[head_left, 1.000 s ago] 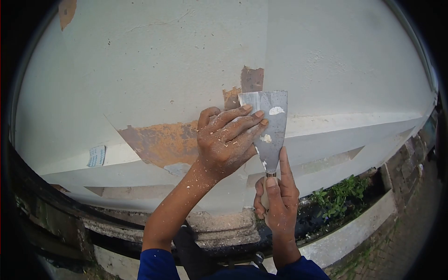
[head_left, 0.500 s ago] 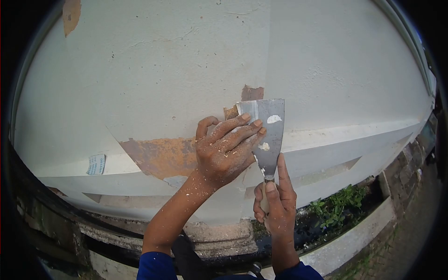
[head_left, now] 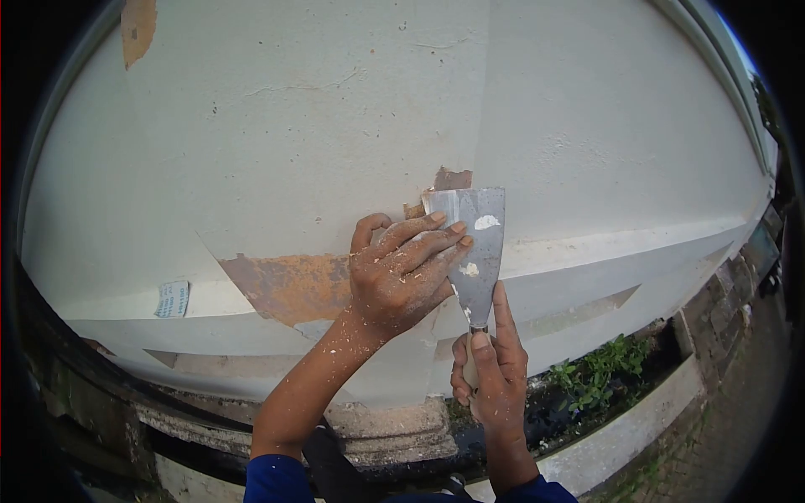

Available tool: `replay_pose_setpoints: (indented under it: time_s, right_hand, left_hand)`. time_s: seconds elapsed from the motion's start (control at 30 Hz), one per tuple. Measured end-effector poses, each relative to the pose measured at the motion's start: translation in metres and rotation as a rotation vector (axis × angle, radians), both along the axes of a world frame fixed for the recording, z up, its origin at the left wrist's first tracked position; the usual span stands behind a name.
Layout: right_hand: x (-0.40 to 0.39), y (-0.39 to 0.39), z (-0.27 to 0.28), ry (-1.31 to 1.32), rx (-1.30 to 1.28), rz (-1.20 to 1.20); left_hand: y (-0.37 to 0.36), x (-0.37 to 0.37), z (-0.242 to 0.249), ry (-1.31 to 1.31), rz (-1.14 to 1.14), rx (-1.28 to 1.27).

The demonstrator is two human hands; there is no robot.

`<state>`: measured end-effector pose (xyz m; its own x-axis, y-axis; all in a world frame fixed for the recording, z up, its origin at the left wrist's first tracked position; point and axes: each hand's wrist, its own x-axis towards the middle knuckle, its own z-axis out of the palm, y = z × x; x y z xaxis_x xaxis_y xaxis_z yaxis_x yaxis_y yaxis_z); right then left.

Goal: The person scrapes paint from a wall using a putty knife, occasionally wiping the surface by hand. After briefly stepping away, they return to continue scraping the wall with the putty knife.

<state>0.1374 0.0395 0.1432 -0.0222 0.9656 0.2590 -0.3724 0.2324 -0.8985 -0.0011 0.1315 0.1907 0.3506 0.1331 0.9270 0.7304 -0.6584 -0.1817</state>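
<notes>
My right hand [head_left: 496, 373] is closed around the handle of a wide paint scraper [head_left: 485, 251], its index finger stretched along the base of the blade. The metal blade points up against the pale painted wall [head_left: 293, 151] and carries a few white paint flecks. My left hand [head_left: 407, 268] lies on the blade's left side, fingers outstretched with their tips on the metal. Paint dust and chips cover this hand and forearm. Just above the blade's edge shows a small bare brown patch [head_left: 453, 178]. A larger bare patch [head_left: 293, 281] spreads left of my left hand.
A small printed sticker [head_left: 173, 299] is on the wall's lower ledge at left. Another bare patch [head_left: 138, 32] shows at upper left. Below the wall run a dark drain channel, a concrete kerb [head_left: 625, 427] and green plants [head_left: 599, 373].
The view has shifted slightly. My hands and the scraper keep nearly the same place on the wall, with the blade perhaps a touch further left.
</notes>
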Motion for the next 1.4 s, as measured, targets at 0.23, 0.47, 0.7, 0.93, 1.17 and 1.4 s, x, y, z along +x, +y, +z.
replay_pose_setpoints:
  time_s: [0.23,0.47,0.7,0.93,1.17,1.4]
  right_hand:
    - [-0.001,-0.003,-0.006,0.000,0.032,-0.012]
    - [0.000,-0.002,-0.006,0.030,0.028,0.017]
    - [0.002,-0.004,0.002,0.023,0.038,0.027]
    - [0.004,0.005,0.003,0.054,0.031,0.020]
    - [0.001,0.010,0.006,0.050,0.056,-0.001]
    - [-0.002,0.014,0.007,0.037,0.090,-0.014]
  left_hand:
    - [0.003,-0.001,0.003,0.012,-0.027,0.017]
    - [0.001,0.002,-0.002,-0.002,-0.003,0.000]
    - [0.000,0.003,0.006,-0.012,-0.008,0.003]
    - [0.004,0.001,0.015,0.021,0.017,0.046]
    - [0.007,0.004,0.019,-0.002,0.008,0.068]
    - [0.006,0.000,0.015,0.015,-0.001,0.065]
